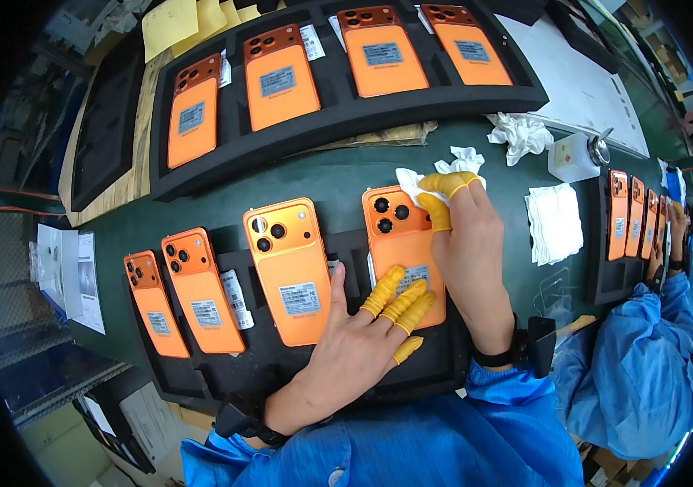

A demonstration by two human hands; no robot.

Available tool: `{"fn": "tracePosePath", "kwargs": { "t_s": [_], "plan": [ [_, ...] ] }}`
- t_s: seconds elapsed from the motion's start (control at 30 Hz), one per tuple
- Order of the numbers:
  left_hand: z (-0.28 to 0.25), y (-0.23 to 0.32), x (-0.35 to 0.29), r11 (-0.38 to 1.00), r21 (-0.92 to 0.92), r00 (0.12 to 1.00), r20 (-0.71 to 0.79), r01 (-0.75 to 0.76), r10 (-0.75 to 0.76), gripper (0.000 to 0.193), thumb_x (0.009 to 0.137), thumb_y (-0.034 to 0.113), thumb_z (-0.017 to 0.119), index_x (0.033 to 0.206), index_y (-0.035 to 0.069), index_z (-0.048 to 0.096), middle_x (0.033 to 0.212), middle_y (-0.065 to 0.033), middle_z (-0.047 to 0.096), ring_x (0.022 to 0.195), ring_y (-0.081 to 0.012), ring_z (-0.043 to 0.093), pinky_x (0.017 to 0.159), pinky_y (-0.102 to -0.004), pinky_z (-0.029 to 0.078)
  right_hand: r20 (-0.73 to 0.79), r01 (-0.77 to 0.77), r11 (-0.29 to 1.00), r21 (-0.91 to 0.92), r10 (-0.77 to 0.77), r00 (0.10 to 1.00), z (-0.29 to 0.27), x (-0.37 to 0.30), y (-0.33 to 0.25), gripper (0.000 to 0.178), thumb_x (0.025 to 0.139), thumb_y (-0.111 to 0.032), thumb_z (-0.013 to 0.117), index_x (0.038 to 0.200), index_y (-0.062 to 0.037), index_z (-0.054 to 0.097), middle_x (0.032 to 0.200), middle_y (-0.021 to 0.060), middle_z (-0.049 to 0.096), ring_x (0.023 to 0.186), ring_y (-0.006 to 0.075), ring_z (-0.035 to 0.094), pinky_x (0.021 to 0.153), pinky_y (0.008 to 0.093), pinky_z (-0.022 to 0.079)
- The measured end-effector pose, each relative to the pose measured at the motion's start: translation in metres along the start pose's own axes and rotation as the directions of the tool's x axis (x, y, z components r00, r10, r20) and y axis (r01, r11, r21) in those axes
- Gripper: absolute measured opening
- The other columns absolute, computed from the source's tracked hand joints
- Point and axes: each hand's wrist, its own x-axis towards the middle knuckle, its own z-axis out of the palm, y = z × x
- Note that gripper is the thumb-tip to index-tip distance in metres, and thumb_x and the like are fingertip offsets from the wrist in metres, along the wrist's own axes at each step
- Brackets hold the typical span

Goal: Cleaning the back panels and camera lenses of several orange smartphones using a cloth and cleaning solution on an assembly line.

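An orange smartphone (384,243) lies back up at the right end of a black foam tray (338,357). My left hand (362,337), in yellow finger cots with the thumb bare, rests spread on its lower back, over part of the label. With yellow-covered fingertips, my right hand (468,223) pinches a white wipe (411,185) against the phone's top right corner, beside the camera lenses. Three more orange phones lie to the left: one near my left thumb (288,264), one further off (204,296) and one at the tray's left end (155,312).
A second foam tray (362,109) with several orange phones lies at the back. Right of my hands are a crumpled wipe (518,136), a metal-capped white bottle (574,158) and a stack of white wipes (555,223). A co-worker in a blue sleeve (639,365) handles phones at far right.
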Motion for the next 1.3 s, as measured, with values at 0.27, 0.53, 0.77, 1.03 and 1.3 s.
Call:
{"fn": "tracePosePath", "kwargs": {
  "t_s": [0.27,0.53,0.77,1.03,1.3],
  "plan": [
    [-0.001,-0.001,-0.001,0.999,-0.032,0.995,-0.095,-0.022,0.019,0.031,0.084,0.028,0.059,0.107,0.009,0.065,0.09,-0.0025,0.066,0.11,-0.0151,0.057,0.104,-0.0702,0.006,0.051,0.156,0.986,-0.064,-0.153,0.987,-0.007,-0.025,-0.006,0.03,0.057,0.009,0.06,0.086,0.0011,0.06,0.084,0.0145,0.056,0.072,0.0316,0.056,0.061,0.0389,0.048],
    [0.003,-0.001,-0.003,0.999,0.024,0.999,-0.006,-0.033,0.033,0.031,0.082,0.034,0.063,0.099,0.009,0.067,0.09,-0.0035,0.067,0.101,-0.0166,0.061,0.104,-0.0696,0.005,0.133,0.173,0.984,0.034,-0.176,0.975,0.006,-0.008,-0.021,0.03,0.061,0.003,0.063,0.091,-0.0002,0.063,0.088,0.0133,0.057,0.076,0.0291,0.057,0.063,0.0357,0.049],
    [0.0,-0.003,-0.004,0.999,0.044,0.997,0.07,-0.023,0.02,0.028,0.082,0.035,0.063,0.095,0.01,0.068,0.083,-0.002,0.066,0.092,-0.0142,0.063,0.105,-0.0694,0.002,0.229,0.328,0.944,0.021,-0.324,0.918,0.005,-0.015,-0.017,0.033,0.06,0.0,0.062,0.093,-0.0014,0.065,0.091,0.0114,0.057,0.074,0.0269,0.056,0.063,0.0354,0.048],
    [0.006,-0.004,-0.006,0.999,-0.03,0.999,-0.036,-0.023,0.022,0.025,0.083,0.028,0.061,0.098,0.01,0.066,0.094,-0.0048,0.066,0.099,-0.0157,0.061,0.104,-0.0698,0.004,0.15,0.173,0.983,-0.062,-0.163,0.975,-0.027,-0.014,0.011,0.029,0.062,0.01,0.063,0.088,-0.0033,0.064,0.086,0.0139,0.06,0.076,0.0313,0.059,0.065,0.0375,0.05],
    [0.001,-0.004,-0.005,0.996,-0.084,0.997,-0.075,-0.027,0.021,0.015,0.082,0.023,0.061,0.087,0.009,0.067,0.086,-0.0059,0.067,0.092,-0.0177,0.065,0.105,-0.069,0.006,0.284,0.197,0.98,-0.007,-0.187,0.941,-0.006,0.008,-0.017,0.026,0.058,0.011,0.059,0.083,0.0033,0.058,0.081,0.0156,0.054,0.072,0.0337,0.056,0.062,0.0403,0.048]
  ]
}}
